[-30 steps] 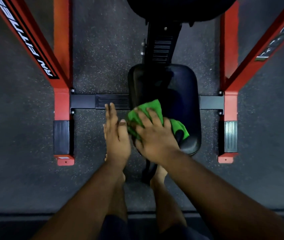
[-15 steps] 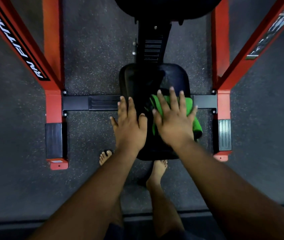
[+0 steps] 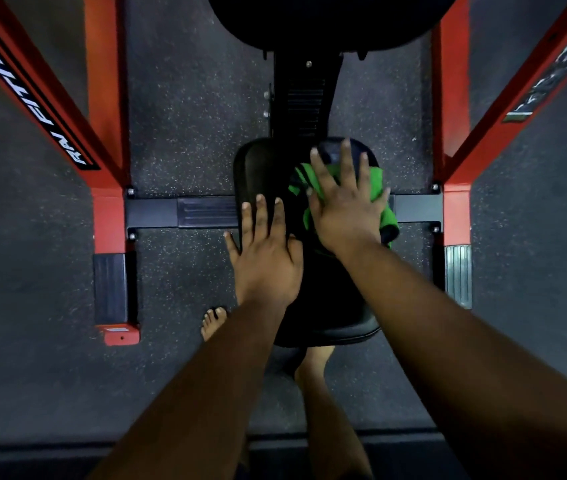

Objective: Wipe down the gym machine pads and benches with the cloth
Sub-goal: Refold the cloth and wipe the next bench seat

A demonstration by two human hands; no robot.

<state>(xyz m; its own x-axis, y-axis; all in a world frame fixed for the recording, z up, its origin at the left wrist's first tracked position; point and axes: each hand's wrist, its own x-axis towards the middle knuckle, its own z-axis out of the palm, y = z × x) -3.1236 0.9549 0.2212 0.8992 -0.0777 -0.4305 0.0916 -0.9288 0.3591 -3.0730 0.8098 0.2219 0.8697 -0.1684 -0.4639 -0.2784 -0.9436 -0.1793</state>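
Black seat pad (image 3: 261,168) on a red-framed machine (image 3: 107,209), speckled rubber floor (image 3: 188,116).
Right hand (image 3: 346,209) presses the green cloth (image 3: 375,181) flat; left hand (image 3: 266,261) rests released beside it.

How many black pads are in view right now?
2. The seat pad lies under both hands and the green cloth; a second pad sits at the top edge, cut off. Others may be out of frame.

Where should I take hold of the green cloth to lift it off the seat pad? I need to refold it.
Probably the loose bunched corner of the green cloth by the pad's right edge, pinched from the right side. The right hand lies flat with straight fingers over the cloth's middle on the seat pad, so only that corner and the far edge are free.
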